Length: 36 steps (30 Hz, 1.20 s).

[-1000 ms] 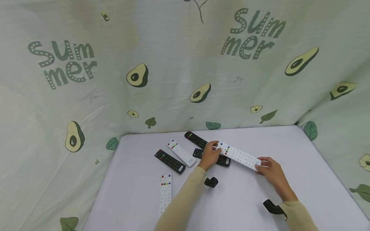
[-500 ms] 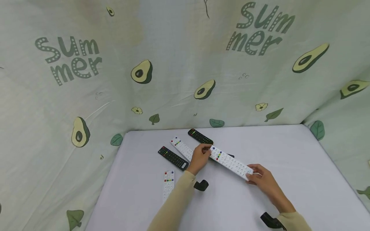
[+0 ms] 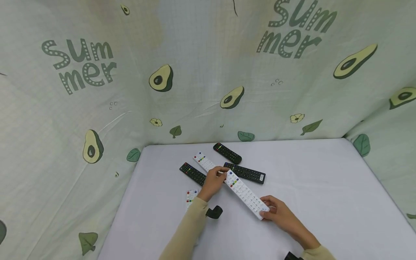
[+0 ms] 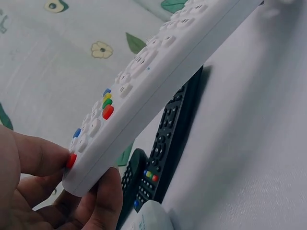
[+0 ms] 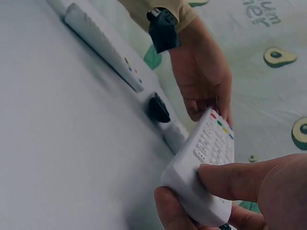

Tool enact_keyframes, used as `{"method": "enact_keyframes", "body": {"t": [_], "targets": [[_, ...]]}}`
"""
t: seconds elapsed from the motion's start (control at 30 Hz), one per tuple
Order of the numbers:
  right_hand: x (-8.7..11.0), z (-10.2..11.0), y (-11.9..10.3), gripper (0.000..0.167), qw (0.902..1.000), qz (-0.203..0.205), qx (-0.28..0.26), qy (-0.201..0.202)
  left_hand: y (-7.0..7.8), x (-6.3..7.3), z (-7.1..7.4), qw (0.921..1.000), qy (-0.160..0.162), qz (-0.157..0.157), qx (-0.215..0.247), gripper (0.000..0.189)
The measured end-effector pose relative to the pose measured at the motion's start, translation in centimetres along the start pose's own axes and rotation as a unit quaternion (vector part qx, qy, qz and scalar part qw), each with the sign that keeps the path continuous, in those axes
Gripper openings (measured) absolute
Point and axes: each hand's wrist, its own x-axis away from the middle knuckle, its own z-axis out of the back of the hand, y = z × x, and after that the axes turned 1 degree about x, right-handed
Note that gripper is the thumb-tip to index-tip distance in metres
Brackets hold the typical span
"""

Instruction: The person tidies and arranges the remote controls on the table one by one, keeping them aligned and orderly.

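Held remote: white remote (image 3: pixel 248 196), off the table with its shadow below, keys up, slanting between both hands from upper left to lower right in my head view.
Left hand: I see the left hand (image 3: pixel 213 181) pinching the end nearest the coloured keys; thumb at the corner by a red key, fingers beneath.
Right hand: the right hand (image 3: pixel 280 215) grips the opposite end; I get the thumb on the top face and fingers under it.
Coloured keys: I read red, green, yellow, blue in a row, toward the left-hand end.
Far black remote: black remote with rounded end (image 3: pixel 227 153), flat near the back edge.
Middle black remote: black remote with white label (image 3: pixel 248 174), just in front of that one, beyond the held remote.
Left pair: second white remote (image 3: pixel 204 161) and left black remote (image 3: pixel 193 174), side by side; I lose their near ends behind the left hand.
Near remote: third white remote (image 3: pixel 191 197), mostly under the left sleeve (image 3: pixel 185 231) from my angle.
Surface: white table (image 3: pixel 325 180), all five other remotes lying on it.
Backdrop: pale curtain (image 3: pixel 195 54), avocado, leaf and "summer" prints.
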Motion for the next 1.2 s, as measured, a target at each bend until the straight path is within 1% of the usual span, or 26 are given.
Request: {"method": "enact_keyframes", "body": {"t": [0.17, 0.27, 0.37, 0.47, 0.63, 0.77, 0.9, 0.93, 1.2], "targets": [[0.4, -1.5, -0.1, 0.056, 0.9994, 0.017, -0.001, -0.03, -0.4, 0.7, 1.1, 0.9996, -0.006, 0.002, -0.029, 0.025], [0.4, -2.4, 0.0, 0.056, 0.9984, 0.025, -0.001, -0.05, -0.6, 1.3, 1.9, 0.999, -0.016, -0.001, -0.043, 0.025], [0.5, -3.2, 0.0, 0.057, 0.997, 0.033, 0.006, -0.069, -1.1, 1.8, 2.7, 0.9975, -0.03, -0.012, -0.062, 0.025], [0.5, -4.0, -0.1, 0.059, 0.9953, 0.038, 0.01, -0.088, -1.6, 2.2, 3.2, 0.9955, -0.042, -0.01, -0.085, 0.026], [0.7, -5.5, 0.0, 0.069, 0.9912, 0.063, 0.021, -0.115, -1.8, 2.8, 3.8, 0.9904, -0.056, 0.006, -0.126, 0.025], [0.8, -6.7, 0.3, 0.077, 0.987, 0.083, 0.014, -0.137, -2.1, 3.0, 4.1, 0.987, -0.066, 0.007, -0.146, 0.025], [0.9, -7.7, 0.6, 0.082, 0.9853, 0.082, 0.001, -0.15, -2.6, 3.3, 4.4, 0.9838, -0.076, 0.004, -0.162, 0.027], [0.9, -7.9, 0.6, 0.083, 0.9855, 0.079, 0.002, -0.15, -2.7, 3.3, 4.5, 0.9829, -0.079, 0.001, -0.166, 0.026], [1.2, -9.5, 0.1, 0.089, 0.985, 0.068, 0.016, -0.158, -3.3, 3.9, 4.8, 0.9769, -0.096, 0.011, -0.191, 0.026]]}}
